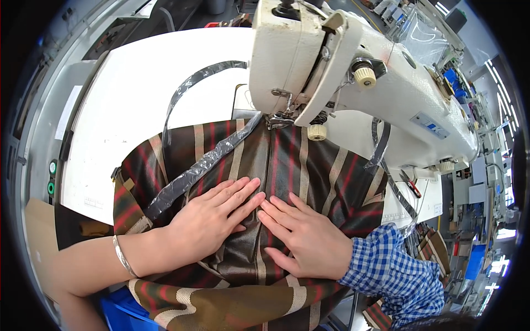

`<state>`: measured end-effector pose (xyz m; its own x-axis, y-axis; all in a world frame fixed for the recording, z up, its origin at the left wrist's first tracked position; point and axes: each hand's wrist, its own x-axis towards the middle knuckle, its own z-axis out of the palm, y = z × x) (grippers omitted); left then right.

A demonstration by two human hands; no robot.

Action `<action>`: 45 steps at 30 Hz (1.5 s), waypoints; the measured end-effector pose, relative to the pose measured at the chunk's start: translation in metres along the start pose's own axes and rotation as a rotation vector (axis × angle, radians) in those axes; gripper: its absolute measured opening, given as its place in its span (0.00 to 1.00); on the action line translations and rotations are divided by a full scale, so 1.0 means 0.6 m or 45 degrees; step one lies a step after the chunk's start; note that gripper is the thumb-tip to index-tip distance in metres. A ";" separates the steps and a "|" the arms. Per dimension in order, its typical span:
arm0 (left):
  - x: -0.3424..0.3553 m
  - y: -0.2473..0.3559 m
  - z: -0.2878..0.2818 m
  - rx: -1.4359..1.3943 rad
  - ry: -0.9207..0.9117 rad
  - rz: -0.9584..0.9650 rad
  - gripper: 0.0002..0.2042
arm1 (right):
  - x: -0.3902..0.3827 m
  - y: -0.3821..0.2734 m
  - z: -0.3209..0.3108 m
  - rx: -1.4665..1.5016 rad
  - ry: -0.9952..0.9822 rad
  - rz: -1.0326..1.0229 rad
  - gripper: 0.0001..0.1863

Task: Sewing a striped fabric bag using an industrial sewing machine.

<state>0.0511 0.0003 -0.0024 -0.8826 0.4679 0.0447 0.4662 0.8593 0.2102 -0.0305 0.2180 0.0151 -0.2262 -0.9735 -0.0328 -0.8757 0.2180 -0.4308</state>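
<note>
A dark brown striped bag piece [284,165] with red and beige bands lies under the head of a white sewing machine [287,60]. Its seam runs toward me from the presser foot [280,120]. My left hand [221,212] lies flat on the material left of the seam, fingers stretched out. On the right, my right hand [301,237] also rests flat, its fingertips near those of the left hand. A strap wrapped in dark shiny plastic [204,165] crosses the piece from the lower left up to the presser foot. Another wrapped strap loop [187,85] arches behind it.
Around the machine spreads a white table [132,83]. Small snips with red handles [411,185] lie at the right, beside a wrapped strap end [403,204]. A blue bin [130,311] stands below the table's near left. More striped pieces [430,251] are at the lower right.
</note>
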 end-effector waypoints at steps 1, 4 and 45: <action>0.000 -0.002 0.001 0.005 -0.009 0.005 0.27 | 0.000 0.001 0.002 0.024 -0.026 0.011 0.29; 0.022 -0.003 -0.004 -0.111 0.023 -0.043 0.28 | -0.004 0.002 0.003 -0.060 -0.049 -0.010 0.31; 0.073 -0.032 0.002 -0.206 0.204 -0.147 0.25 | 0.007 0.011 -0.027 0.016 -0.326 0.050 0.40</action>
<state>0.0038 0.0045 -0.0058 -0.9336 0.3191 0.1627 0.3577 0.8548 0.3760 -0.0439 0.2166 0.0269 -0.1431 -0.9502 -0.2767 -0.8627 0.2568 -0.4357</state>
